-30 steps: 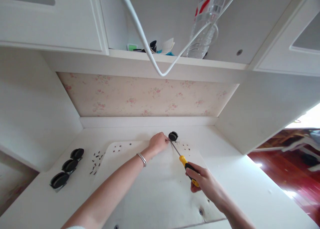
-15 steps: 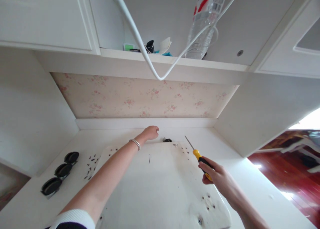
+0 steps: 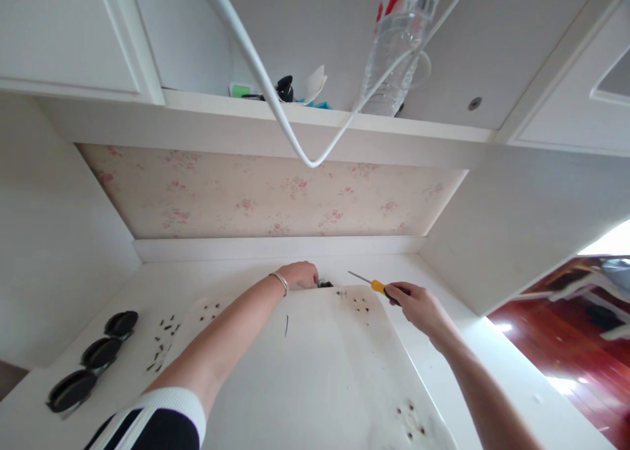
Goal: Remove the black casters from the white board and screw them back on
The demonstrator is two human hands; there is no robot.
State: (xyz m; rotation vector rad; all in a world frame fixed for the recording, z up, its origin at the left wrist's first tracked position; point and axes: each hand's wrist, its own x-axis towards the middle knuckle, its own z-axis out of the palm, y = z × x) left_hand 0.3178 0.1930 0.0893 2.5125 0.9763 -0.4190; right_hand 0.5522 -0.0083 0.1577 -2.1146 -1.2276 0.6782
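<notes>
My left hand point(image 3: 301, 275) reaches to the panel's far edge, fingers curled down on a small black caster wheel point(image 3: 325, 284); its fingertips are partly hidden. My right hand point(image 3: 411, 304) is closed around the handle of a yellow-and-black screwdriver point(image 3: 378, 286). The screwdriver's shaft points left, towards the caster, with its tip in the air. Beneath both arms lies a white panel point(image 3: 315, 365) with clusters of small holes near its corners. Three more black caster wheels point(image 3: 101, 353) stand in a row on the left, beside several loose dark screws point(image 3: 165, 338).
A white cable point(image 3: 312, 163) hangs in a loop from above. On the shelf overhead point(image 3: 335, 117) stand a clear plastic bottle point(image 3: 388, 63) and small items. White side walls point(image 3: 492, 240) flank the work surface, and a reddish floor point(image 3: 571, 345) shows at right.
My left hand has moved slightly right and down onto the caster wheel. My right hand has moved up, and the screwdriver has swung to point more to the left. The view has shifted a little.
</notes>
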